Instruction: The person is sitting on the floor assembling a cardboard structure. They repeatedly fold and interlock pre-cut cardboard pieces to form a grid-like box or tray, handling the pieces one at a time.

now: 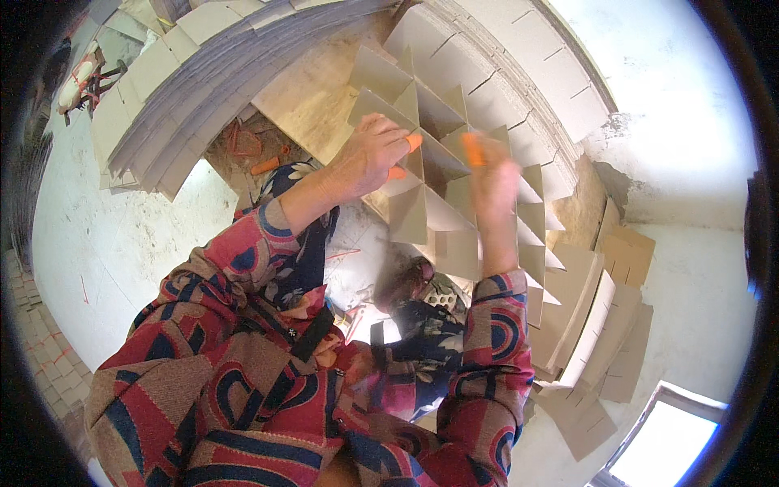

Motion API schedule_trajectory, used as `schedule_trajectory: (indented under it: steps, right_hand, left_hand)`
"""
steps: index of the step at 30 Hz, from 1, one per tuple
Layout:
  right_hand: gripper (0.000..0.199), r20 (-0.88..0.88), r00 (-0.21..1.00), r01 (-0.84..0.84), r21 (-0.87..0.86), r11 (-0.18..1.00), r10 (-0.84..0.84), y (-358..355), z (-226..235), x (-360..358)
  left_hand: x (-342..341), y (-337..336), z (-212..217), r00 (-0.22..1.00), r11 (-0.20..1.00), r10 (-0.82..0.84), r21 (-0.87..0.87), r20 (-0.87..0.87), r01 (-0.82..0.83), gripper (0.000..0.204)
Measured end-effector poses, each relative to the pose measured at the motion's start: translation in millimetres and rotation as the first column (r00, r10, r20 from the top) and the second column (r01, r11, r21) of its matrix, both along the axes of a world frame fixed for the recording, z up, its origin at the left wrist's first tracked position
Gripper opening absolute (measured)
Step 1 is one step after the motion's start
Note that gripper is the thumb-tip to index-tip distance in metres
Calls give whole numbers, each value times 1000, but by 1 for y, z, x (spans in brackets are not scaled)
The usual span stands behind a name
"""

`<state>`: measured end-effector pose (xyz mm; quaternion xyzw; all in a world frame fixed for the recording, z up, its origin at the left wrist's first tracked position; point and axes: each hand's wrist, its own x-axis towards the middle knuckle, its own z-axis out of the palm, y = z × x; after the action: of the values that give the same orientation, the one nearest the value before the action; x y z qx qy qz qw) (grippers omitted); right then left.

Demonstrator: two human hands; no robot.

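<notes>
A grey cardboard divider grid (pixel 449 242), made of slotted strips crossing into open cells, stands in front of me. My left hand (pixel 365 154) is closed on the upper edge of a strip at the grid's left side, with orange covers on two fingertips. Across the cells, my right hand (pixel 495 187) is at the grid's right side, an orange cover on one finger. Motion smears the right fingers, so their grip on the cardboard cannot be made out. The grid's far corner leans near the stacked strips.
Long stacks of slotted cardboard strips lie at the far left (pixel 203 77) and far right (pixel 495 89). More cardboard pieces (pixel 572 308) rest at the right by the white wall (pixel 690 300). An orange-handled tool (pixel 269 162) lies beyond my left forearm.
</notes>
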<state>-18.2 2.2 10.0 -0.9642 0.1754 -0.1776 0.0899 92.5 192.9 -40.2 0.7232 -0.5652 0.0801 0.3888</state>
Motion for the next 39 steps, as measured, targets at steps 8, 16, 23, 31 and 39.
schedule_trajectory:
  steps: [8, 16, 23, 31, 39]
  right_hand:
    - [75, -190, 965, 209, 138, 968, -181, -105, -40, -74]
    - [30, -208, 957, 194, -47, 980, -200, -34, -51, -75]
    - [26, -92, 942, 291, -261, 921, -323, 8, 16, -97]
    - [36, 161, 963, 267, -664, 698, -215, 24, 52, -192]
    - [33, -12, 697, 614, -506, 606, -717, -49, -4, -335]
  left_hand:
    - [50, -68, 1, 980, 971, -149, 207, 129, 120, 83]
    - [88, -137, -24, 908, 849, -416, 379, 49, 369, 32]
    - [31, -60, 65, 850, 961, -278, 122, 448, 249, 14]
    - [103, 145, 105, 459, 838, 497, -270, 736, -474, 20]
    - [225, 266, 31, 507, 718, 529, -40, 680, -695, 36]
